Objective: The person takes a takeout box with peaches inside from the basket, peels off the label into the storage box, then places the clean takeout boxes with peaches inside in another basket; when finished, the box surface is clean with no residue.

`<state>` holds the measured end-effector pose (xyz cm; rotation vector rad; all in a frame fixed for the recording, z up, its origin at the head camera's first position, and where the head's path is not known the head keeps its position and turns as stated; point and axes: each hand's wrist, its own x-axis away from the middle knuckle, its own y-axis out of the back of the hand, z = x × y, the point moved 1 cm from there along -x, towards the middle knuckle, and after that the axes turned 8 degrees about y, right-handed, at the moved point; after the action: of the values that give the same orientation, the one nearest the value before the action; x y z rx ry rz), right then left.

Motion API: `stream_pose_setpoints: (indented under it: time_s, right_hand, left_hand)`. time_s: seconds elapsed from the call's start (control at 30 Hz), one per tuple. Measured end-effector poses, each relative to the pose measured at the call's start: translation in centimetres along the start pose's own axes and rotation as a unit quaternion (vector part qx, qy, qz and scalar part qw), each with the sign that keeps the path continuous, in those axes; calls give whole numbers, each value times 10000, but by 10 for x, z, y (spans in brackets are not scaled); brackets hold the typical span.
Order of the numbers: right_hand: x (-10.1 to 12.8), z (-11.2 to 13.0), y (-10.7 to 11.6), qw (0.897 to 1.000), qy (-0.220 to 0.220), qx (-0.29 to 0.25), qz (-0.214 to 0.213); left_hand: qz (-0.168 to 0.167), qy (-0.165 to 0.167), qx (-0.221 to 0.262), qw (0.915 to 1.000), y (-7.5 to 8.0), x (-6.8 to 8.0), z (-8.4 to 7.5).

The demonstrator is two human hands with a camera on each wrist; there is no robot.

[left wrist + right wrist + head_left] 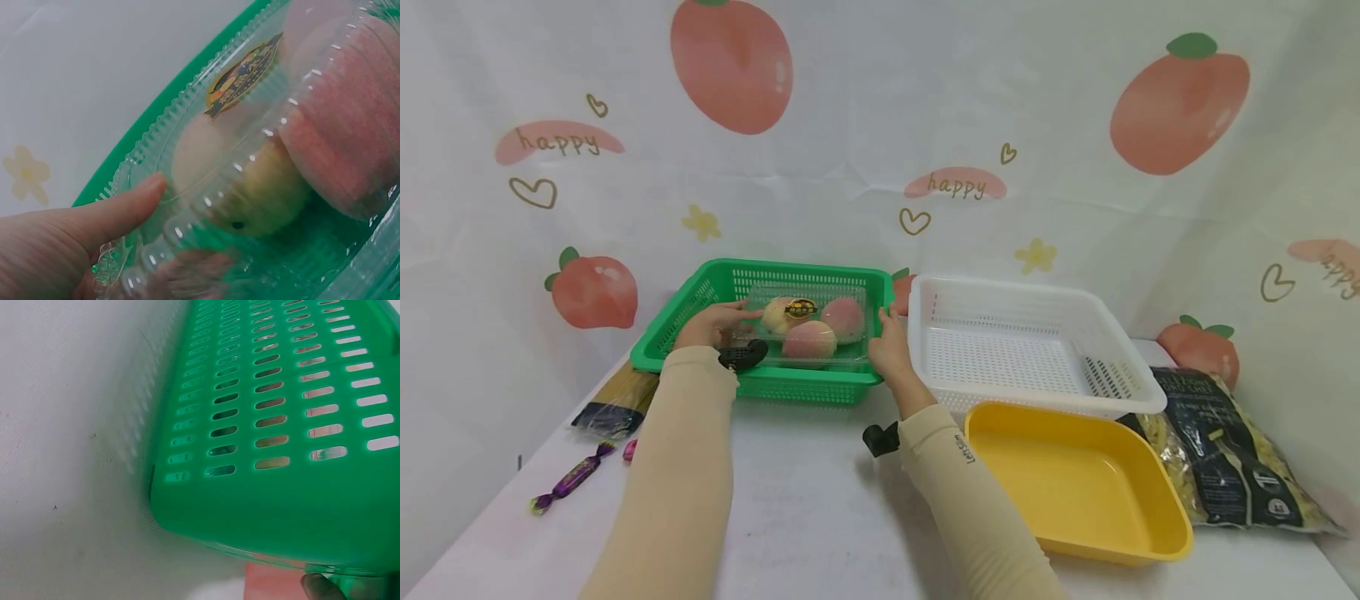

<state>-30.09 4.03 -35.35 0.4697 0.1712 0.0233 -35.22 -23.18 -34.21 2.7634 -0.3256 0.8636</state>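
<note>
From the head view I see my left hand (711, 325) gripping the near left end of the clear fruit box (808, 325), which sits in the green basket (700, 292) over its front rim. The left wrist view confirms it: the thumb lies on the lid and fingers (187, 269) curl underneath, blurred through the plastic. Inside I make out three peach-like fruits, and a sticker (244, 75) whose print is too soft to read. My right hand (891, 350) is at the box's right end, against the basket's side; I cannot tell whether its fingers are closed on the box or just resting there, since the right wrist view shows mostly basket wall and a single fingertip (322, 589) at the bottom edge. On the tabletop (812, 500), the white basket (1120, 375) and yellow tray (1150, 500) partly cover a dark pasta bag (1225, 458).
</note>
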Motion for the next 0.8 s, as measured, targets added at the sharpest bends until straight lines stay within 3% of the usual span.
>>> stream_pose_setpoints:
  time_s: [0.2, 0.47, 0.8]
  right_hand:
    - [-1, -1, 0, 10000, 3, -20, 45]
    - [0, 1, -1, 10000, 16, -49, -13]
    - [1, 0, 0, 10000, -33, -11, -35]
  left_hand:
    - [-536, -150, -190, 9983, -2, 3, 1]
    - [-994, -676, 66, 9927, 2, 6, -1]
    - [-1454, -727, -1, 9867, 13, 6, -2]
